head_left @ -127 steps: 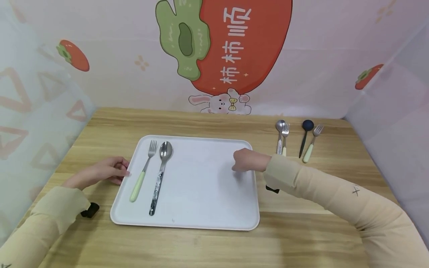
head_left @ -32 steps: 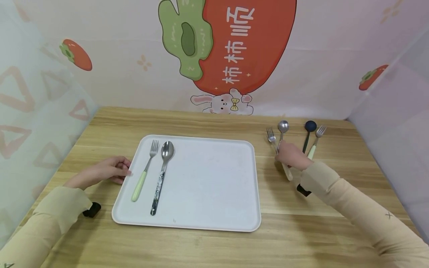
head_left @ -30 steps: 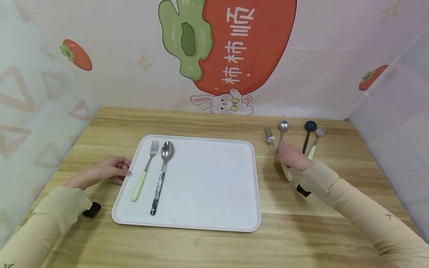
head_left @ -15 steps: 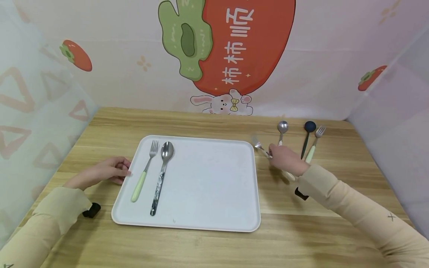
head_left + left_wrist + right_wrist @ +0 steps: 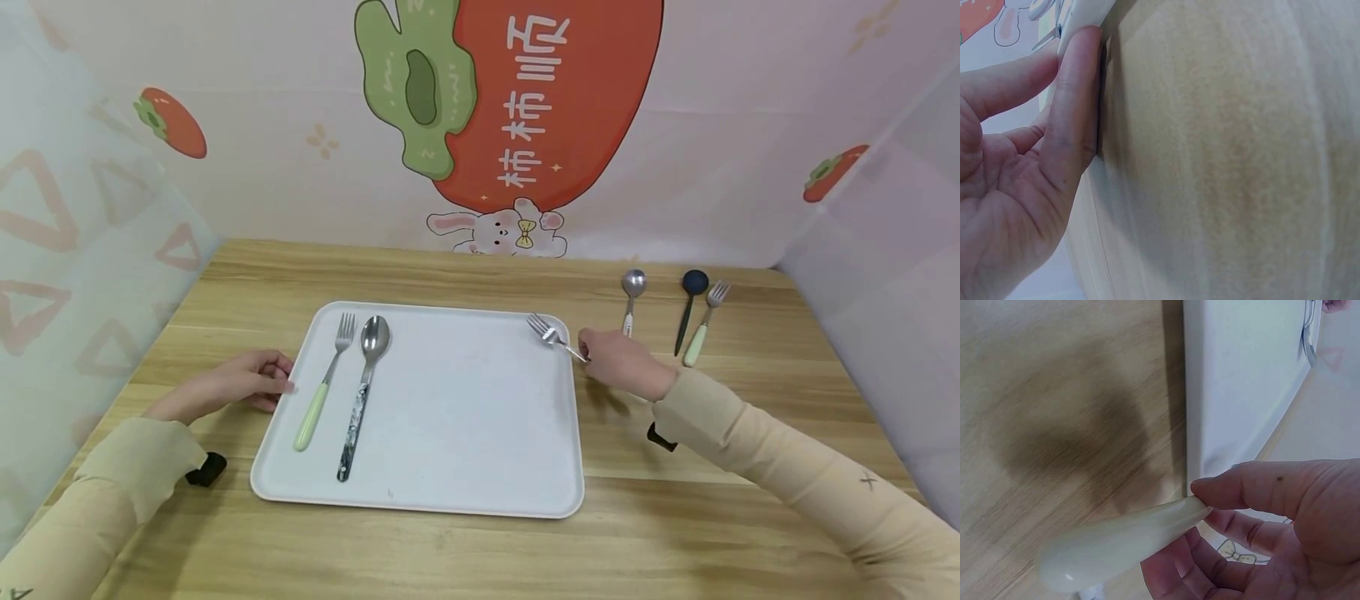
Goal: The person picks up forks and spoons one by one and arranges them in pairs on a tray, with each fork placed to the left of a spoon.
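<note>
My right hand [image 5: 622,360] pinches a fork [image 5: 546,331] with a cream handle between thumb and fingers. The fork's tines are over the right rear corner of the white tray [image 5: 465,400]; whether they touch it I cannot tell. In the right wrist view the smooth handle [image 5: 1122,544] points back over the table. My left hand [image 5: 240,383] holds the tray's left rim, and in the left wrist view a finger [image 5: 1072,94] lies along its outer side. On the tray's left part lie a green-handled fork [image 5: 318,404] and a spoon [image 5: 357,408] with a black-and-white handle.
To the right of the tray a steel spoon [image 5: 633,283], a black spoon [image 5: 695,282] and another green-handled fork [image 5: 707,325] lie on the wooden table [image 5: 450,558]. A printed cloth backdrop [image 5: 262,183] stands behind the table.
My right hand went from over the tray to the cutlery at right, took the cream-handled fork from beside the steel spoon and moved it left to the tray. My left hand stayed put.
</note>
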`<state>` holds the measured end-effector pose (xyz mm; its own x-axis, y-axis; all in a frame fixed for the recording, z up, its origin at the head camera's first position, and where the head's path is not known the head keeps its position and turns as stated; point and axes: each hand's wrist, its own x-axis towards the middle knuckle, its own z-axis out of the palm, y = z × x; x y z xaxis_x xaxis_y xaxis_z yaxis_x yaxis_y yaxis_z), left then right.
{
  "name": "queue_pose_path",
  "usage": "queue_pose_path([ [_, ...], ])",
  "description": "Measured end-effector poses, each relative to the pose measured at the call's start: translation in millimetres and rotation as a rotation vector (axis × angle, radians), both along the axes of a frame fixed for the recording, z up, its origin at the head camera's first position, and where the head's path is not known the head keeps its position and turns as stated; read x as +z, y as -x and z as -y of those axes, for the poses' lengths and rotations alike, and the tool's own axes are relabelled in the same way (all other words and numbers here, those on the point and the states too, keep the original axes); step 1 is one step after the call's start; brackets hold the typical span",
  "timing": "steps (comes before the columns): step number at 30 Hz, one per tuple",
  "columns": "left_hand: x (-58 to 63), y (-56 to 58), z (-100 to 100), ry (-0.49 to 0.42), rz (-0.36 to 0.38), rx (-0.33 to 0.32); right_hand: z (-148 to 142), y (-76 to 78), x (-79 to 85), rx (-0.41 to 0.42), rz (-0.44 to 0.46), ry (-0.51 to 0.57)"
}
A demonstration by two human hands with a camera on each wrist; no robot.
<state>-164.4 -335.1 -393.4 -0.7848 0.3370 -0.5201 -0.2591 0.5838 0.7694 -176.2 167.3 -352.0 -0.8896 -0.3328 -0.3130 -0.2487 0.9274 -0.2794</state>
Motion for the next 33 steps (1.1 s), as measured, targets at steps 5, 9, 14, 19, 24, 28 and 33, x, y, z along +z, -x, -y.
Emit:
queue_pose_path([
  [5,0.8,0.5,-1,0.005,0.001,0.002,11,-0.9,0.5,-0.002,0.007,-0.013],
  [9,1.6,0.5,-1,0.003,0.002,0.002,20,-2.0,1.4,0.008,0.01,-0.03],
  [14,1.5,0.8,-2,0.003,-0.001,0.001,33,-7.0,3.6,0.034,0.006,-0.026],
  [19,-0.2,1.3,-1,0.003,-0.002,-0.002,44,-10.6,4.0,0.061,0.01,-0.026],
  [24,-0.7,0.8,-1,-0.002,-0.002,0.003,56,-13.3,3.8,0.101,0.006,-0.005],
  [28,-0.5,-0.3,-1,-0.014,-0.01,0.004,68,-16.0,3.6,0.111,0.026,0.015],
  [33,-0.6,-0.6,-1,-0.015,-0.01,0.006,82,-18.9,1.9,0.124,0.041,0.041],
])
